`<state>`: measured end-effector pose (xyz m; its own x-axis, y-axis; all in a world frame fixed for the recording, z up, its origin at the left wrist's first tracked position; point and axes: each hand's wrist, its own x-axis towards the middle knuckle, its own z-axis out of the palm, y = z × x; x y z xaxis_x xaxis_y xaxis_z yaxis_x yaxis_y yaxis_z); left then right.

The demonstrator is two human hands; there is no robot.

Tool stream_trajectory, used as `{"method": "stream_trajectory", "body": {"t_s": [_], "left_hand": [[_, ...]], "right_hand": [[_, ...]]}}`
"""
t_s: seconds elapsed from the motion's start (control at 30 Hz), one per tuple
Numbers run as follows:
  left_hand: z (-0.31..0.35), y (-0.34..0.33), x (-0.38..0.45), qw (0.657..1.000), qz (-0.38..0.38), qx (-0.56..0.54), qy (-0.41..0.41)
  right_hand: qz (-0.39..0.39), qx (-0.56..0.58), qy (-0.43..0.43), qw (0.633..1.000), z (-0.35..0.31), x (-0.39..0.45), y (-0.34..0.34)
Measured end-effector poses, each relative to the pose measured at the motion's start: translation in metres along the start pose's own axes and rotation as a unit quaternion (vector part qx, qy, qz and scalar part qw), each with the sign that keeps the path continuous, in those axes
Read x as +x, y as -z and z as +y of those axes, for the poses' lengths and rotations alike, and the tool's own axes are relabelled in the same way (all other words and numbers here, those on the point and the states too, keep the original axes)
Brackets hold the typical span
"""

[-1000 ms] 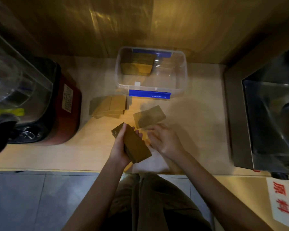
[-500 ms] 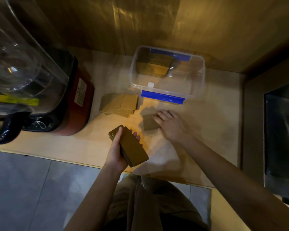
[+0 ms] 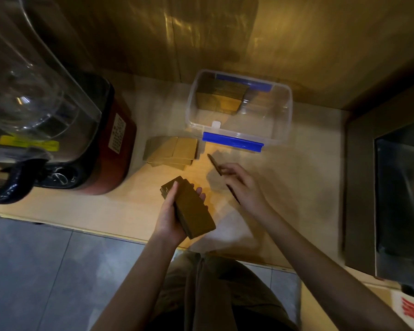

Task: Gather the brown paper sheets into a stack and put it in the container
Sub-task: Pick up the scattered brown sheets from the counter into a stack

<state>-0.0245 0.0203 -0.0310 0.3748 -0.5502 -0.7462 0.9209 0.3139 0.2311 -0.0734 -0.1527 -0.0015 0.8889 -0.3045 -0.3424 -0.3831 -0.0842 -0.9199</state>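
Observation:
My left hand grips a thick stack of brown paper sheets above the counter's front edge. My right hand holds a single brown sheet edge-on, lifted off the counter just right of the stack. A loose pile of brown sheets lies on the counter left of the container. The clear plastic container with blue clips stands at the back, with a stack of brown sheets inside its far left corner.
A blender with a red base and clear jug stands at the left. A dark metal appliance fills the right side. A wooden wall backs the light wooden counter. Grey floor tiles lie below.
My right hand reached to the single sheet lying in front of the container, picked it up and now holds it tilted on edge. The left hand kept its stack in place.

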Motion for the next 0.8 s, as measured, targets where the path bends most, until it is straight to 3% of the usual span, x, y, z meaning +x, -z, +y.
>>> {"method": "stream_trajectory", "body": {"t_s": [0.1, 0.2, 0.3, 0.47, 0.67, 0.73, 0.8], "left_hand": [[-0.002, -0.005, -0.002, 1.000, -0.019, 0.002, -0.009], [-0.004, -0.009, -0.005, 0.999, -0.035, 0.035, -0.009], [-0.005, -0.010, -0.008, 0.997, -0.016, 0.077, -0.002], [-0.009, -0.014, -0.012, 0.996, -0.047, 0.074, -0.012], [-0.012, -0.018, -0.015, 0.993, -0.075, 0.091, -0.005], [-0.012, -0.020, -0.015, 0.992, -0.090, 0.093, -0.009], [-0.011, -0.022, -0.015, 0.991, -0.101, 0.082, -0.015]], "right_hand": [[0.023, 0.136, -0.105, 0.985, -0.013, -0.016, -0.009], [0.025, 0.181, -0.105, 0.977, -0.011, -0.030, -0.019], [0.078, 0.078, -0.064, 0.992, -0.007, -0.037, -0.030], [0.140, -0.029, -0.039, 0.989, -0.003, -0.045, -0.046], [0.182, -0.296, 0.024, 0.937, 0.004, -0.050, -0.061], [0.190, -0.318, 0.035, 0.928, 0.003, -0.052, -0.062], [0.203, -0.258, 0.003, 0.944, 0.003, -0.055, -0.060]]}}
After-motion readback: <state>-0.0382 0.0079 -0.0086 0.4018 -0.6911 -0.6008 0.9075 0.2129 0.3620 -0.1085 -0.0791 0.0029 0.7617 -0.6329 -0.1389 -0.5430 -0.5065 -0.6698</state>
